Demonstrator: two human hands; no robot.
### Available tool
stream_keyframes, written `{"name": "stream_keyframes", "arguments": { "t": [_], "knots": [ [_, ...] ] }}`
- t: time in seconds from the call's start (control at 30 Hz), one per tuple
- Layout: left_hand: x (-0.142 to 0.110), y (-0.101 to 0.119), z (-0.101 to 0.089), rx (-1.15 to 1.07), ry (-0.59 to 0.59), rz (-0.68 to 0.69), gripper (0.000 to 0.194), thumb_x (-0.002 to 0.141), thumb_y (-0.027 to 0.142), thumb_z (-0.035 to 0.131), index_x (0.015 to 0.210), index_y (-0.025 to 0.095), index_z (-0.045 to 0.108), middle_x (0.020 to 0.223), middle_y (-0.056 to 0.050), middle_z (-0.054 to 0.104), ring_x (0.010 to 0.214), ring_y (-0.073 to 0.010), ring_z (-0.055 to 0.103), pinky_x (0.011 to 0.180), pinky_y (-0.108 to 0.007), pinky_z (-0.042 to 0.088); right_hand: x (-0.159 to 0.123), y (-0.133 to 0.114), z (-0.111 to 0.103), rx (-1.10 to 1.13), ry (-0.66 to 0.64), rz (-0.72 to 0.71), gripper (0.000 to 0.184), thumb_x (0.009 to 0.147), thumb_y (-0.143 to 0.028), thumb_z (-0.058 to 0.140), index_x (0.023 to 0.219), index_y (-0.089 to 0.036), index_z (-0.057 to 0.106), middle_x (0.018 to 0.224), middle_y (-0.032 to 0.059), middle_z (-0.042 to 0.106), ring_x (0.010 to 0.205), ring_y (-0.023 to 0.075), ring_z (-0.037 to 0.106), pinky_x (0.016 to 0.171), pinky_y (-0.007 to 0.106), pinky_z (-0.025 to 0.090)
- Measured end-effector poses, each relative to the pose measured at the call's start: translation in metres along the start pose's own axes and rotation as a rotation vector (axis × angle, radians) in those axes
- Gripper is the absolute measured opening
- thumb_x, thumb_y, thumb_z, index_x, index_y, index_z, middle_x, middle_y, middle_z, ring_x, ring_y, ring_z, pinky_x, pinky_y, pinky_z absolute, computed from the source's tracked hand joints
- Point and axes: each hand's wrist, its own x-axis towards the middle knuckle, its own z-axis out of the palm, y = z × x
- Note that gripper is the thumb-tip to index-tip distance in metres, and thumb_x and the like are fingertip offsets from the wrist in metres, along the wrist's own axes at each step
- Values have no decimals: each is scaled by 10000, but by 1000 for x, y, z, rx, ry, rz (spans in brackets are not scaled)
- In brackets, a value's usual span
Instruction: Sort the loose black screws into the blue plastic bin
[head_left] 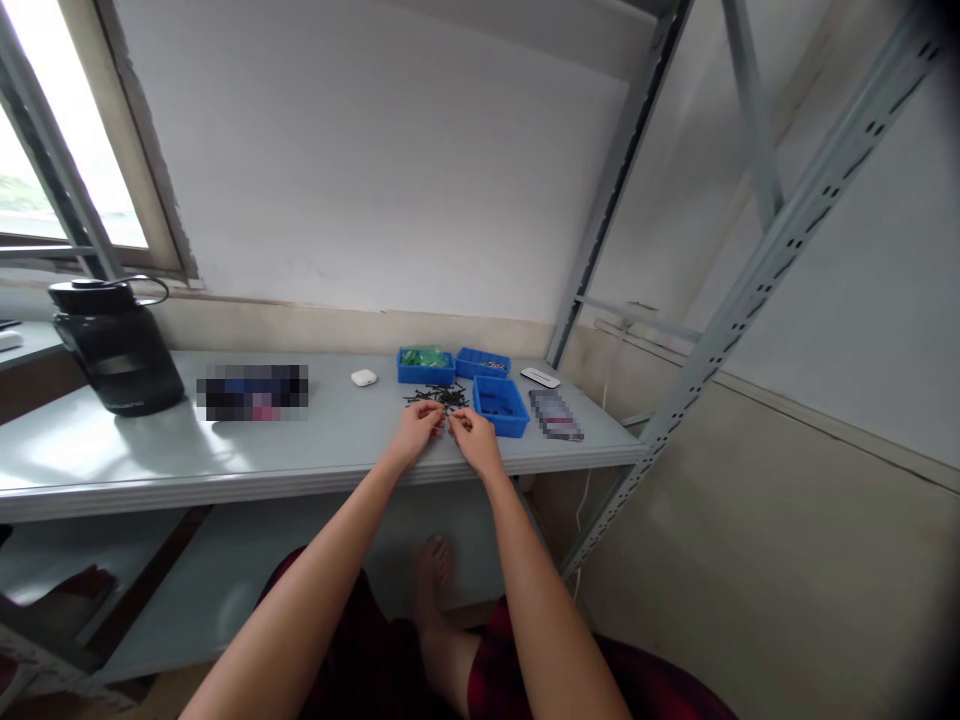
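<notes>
My left hand [417,432] and my right hand [475,438] come close together above the front part of the grey shelf table. Both have fingers pinched, and whatever small pieces sit between the fingertips are too small to make out. Just behind my hands lies a loose pile of thin black screw-like pieces [439,394]. Beside my right hand stands a blue bin [510,426] with some dark pieces in it. Farther back, one blue bin [425,376] holds green bags [424,356], and another blue bin [471,358] holds small silvery pieces.
A white earbud case [364,378] lies left of the bins. At the right are a white oval object [540,378] and a blurred flat object [556,414]. A large dark bottle [116,345] stands far left, near a pixelated item [252,392]. A metal upright [742,300] rises at the right.
</notes>
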Motion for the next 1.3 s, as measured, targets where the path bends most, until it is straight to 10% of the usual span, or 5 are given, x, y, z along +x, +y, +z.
{"name": "stream_keyframes", "arguments": {
  "t": [0.83, 1.07, 1.3],
  "knots": [
    [2, -2, 1, -14, -91, 9, 219, 620, 260, 759, 771, 110, 705, 770, -75, 687, 657, -151, 585, 626, -275, 445, 1, 10, -4, 34, -54, 27, 233, 850, -409, 484, 889, -212, 601, 709, 5, 654, 643, 155, 601, 650, 276, 468],
    [0, -3, -4, -179, -105, -45, 594, 559, 225, 839, 1084, 112, 585, 804, -79, 698, 736, -172, 650, 742, -318, 483, -4, 0, -3, -53, -82, 20, 200, 867, -359, 477, 866, -225, 626, 711, 5, 667, 703, 177, 630, 718, 296, 466],
    [0, -1, -2, -175, -67, -18, 480, 516, 279, 861, 882, 136, 585, 798, -85, 707, 757, -183, 659, 773, -317, 465, -3, 2, -4, -28, -82, 27, 234, 870, -393, 484, 892, -216, 635, 701, 6, 662, 687, 167, 617, 701, 278, 460]
  ]
}}
